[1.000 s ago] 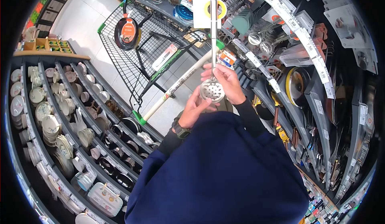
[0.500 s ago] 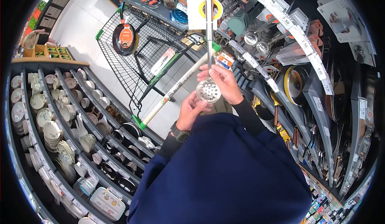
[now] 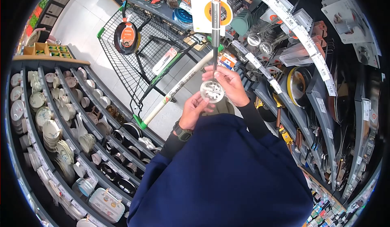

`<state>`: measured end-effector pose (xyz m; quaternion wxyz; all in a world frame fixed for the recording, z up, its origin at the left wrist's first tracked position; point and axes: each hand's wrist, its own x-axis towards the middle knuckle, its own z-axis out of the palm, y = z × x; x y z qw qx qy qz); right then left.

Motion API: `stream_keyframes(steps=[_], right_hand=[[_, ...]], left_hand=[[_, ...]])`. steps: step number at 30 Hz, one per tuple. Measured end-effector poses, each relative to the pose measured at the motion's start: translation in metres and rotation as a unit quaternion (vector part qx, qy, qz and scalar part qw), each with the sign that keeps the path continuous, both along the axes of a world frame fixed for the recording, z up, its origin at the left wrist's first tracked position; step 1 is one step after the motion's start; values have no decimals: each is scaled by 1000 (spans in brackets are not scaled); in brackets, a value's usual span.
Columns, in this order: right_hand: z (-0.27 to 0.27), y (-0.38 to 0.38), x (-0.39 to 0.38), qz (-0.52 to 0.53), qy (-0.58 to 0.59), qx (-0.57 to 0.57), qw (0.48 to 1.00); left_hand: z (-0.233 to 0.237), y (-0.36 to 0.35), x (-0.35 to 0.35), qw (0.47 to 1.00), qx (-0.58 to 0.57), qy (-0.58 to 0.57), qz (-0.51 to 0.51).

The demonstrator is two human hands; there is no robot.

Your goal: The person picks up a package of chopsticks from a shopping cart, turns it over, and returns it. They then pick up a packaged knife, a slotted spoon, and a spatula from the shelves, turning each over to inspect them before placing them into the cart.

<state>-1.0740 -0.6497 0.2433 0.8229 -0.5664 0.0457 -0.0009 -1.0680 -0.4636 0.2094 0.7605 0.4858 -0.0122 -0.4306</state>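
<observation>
A metal slotted ladle (image 3: 212, 91) with a round perforated bowl is held up before my chest, its long handle pointing away from me. A white and yellow card tag (image 3: 199, 8) is attached near the handle's far end. My right hand (image 3: 230, 85) is closed around the handle just above the bowl. My left hand (image 3: 192, 111), with a dark watch on the wrist, pinches the bowl's near left rim between thumb and fingers. Some fingers of both hands are hidden behind the ladle.
Beyond my hands stands a shopping cart (image 3: 185, 78) holding a frying pan (image 3: 126, 37) with an orange label. Shelves of bowls and plates (image 3: 51, 129) curve along the left. On the right are racks with pans (image 3: 298, 85), utensils and price strips (image 3: 310, 44).
The ladle has tilted, so its handle looks shorter and thicker and its bowl faces me at a different angle. Both hands keep their grip and have shifted slightly right.
</observation>
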Motion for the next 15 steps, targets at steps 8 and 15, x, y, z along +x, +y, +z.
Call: stream_keyframes(steps=[8,15], right_hand=[[0,0,-1,-21,10,27,999],[0,4,3,-23,9,18,1000]], left_hand=[[0,-3,0,1000,-7,-13,11],[1,0,3,1000,-15,-7,15]])
